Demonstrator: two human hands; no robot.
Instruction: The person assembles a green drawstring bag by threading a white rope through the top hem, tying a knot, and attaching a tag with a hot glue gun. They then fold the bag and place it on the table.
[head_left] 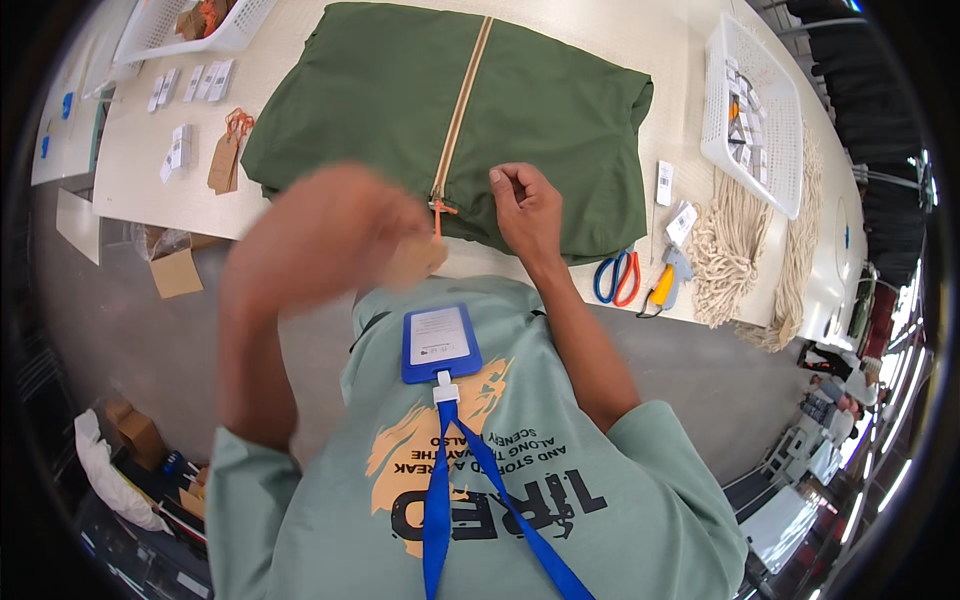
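Observation:
A folded dark green garment (pixel 380 90) with a tan-edged zipper (pixel 466 105) down its middle lies on the table before me. At the zipper's near end, an orange string (pixel 437 222) hangs from the pull, with a tan paper tag (pixel 418 262) blurred below it. My left hand (pixel 345 230) is beside the tag, just off the garment's near edge. Motion smears its fingers, so whether it grips the tag is unclear. My right hand (pixel 527 210) rests over the garment right of the zipper, fingers curled closed, with nothing visible in them.
Scissors (pixel 617 278), a grey-and-yellow tagging gun (pixel 668 280) and bundled cream cords (pixel 735 240) lie at the right. White baskets hold labels (pixel 712 125) and tags (pixel 130 45). Label stacks (pixel 178 150) and tan tags (pixel 224 165) lie left. A cardboard box (pixel 178 272) stands below.

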